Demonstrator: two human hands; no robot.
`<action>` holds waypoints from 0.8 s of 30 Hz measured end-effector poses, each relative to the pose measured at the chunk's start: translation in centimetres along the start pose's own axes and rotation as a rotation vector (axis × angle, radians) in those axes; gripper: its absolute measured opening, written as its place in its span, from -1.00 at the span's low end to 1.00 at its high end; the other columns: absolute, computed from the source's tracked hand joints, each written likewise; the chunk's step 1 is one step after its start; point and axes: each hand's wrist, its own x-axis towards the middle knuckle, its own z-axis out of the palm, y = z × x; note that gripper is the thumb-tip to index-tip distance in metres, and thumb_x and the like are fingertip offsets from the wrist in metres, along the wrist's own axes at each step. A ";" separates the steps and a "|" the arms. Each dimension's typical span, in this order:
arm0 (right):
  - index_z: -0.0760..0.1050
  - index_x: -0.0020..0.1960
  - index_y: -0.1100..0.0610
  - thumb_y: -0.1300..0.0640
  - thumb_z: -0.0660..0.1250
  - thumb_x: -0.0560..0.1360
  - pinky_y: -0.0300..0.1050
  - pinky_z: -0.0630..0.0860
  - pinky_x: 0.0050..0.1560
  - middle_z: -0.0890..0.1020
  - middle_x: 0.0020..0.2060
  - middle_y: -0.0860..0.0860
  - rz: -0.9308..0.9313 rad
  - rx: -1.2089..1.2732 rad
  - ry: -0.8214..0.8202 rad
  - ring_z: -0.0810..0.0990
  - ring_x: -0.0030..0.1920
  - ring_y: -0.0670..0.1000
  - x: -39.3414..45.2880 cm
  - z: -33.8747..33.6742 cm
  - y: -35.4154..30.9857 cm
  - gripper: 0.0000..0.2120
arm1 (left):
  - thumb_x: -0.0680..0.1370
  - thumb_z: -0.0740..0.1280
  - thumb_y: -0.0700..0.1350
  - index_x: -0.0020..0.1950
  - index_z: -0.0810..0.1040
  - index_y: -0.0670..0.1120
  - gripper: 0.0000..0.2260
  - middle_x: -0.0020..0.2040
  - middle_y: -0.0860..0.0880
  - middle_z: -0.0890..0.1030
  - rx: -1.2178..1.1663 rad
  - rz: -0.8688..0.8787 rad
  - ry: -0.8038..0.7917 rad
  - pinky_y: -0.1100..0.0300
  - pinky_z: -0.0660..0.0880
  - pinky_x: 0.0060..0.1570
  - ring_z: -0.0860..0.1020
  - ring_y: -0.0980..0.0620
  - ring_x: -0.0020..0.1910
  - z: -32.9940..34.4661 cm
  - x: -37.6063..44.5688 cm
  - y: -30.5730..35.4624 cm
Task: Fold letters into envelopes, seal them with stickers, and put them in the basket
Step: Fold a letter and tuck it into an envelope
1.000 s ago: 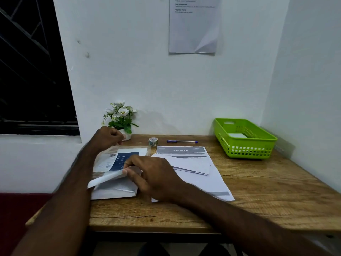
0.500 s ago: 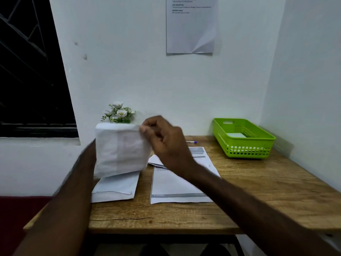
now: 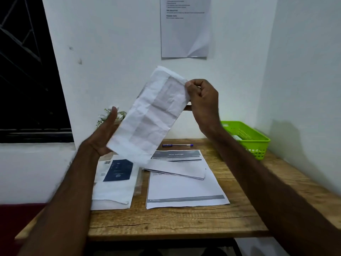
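Note:
I hold a white envelope (image 3: 153,115) up in the air above the desk, tilted, with a folded sheet showing faintly through it. My right hand (image 3: 202,100) pinches its upper right edge. My left hand (image 3: 105,133) supports its lower left side from behind, thumb raised. Below, printed letters (image 3: 184,189) lie on the wooden desk (image 3: 166,222), one of them folded across the top sheet. A pile of white envelopes (image 3: 114,191) with a dark blue card on it sits to the left. The green basket (image 3: 247,139) stands at the back right, partly behind my right forearm.
A blue pen (image 3: 178,145) lies at the back of the desk. A small pot of white flowers (image 3: 110,115) stands behind my left hand. A printed sheet (image 3: 185,26) hangs on the wall. Walls close off the back and right; a dark window is at the left.
I have picked the envelope off the left pile and lifted it high over the desk, turning it diagonal. My right hand rose with it and my left hand came under its lower end.

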 end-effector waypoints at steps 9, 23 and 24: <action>0.53 -0.03 0.08 0.11 0.32 0.64 0.05 0.69 -0.23 0.63 -0.10 0.12 0.047 -0.013 0.084 0.65 -0.10 0.10 0.6 -1.5 4.5 -0.92 | 0.52 0.49 0.06 0.09 0.71 -0.11 -0.73 -0.03 -0.09 0.75 0.794 0.119 0.262 -0.11 0.64 0.04 0.72 -0.11 -0.08 2.0 4.0 -1.0; 0.52 0.15 0.28 0.23 0.33 0.60 -0.06 0.65 -0.34 0.65 -0.01 0.15 0.895 0.384 -0.139 0.72 -0.20 0.07 -1.5 -3.5 10.2 -0.83 | 0.51 0.22 -0.39 0.47 0.51 0.00 -0.44 0.51 -0.04 0.44 1.681 0.925 0.555 -0.11 0.35 0.39 0.42 -0.19 0.43 0.4 6.0 -5.3; 0.53 0.05 0.28 0.32 0.31 0.58 -0.06 0.65 -0.34 0.66 -0.04 0.17 0.891 0.382 -0.140 0.73 -0.21 0.09 -1.6 -3.6 10.3 -0.93 | 0.53 0.22 -0.40 0.47 0.50 -0.01 -0.44 0.53 -0.06 0.42 1.713 0.946 0.568 -0.13 0.34 0.39 0.41 -0.21 0.45 0.5 5.9 -5.5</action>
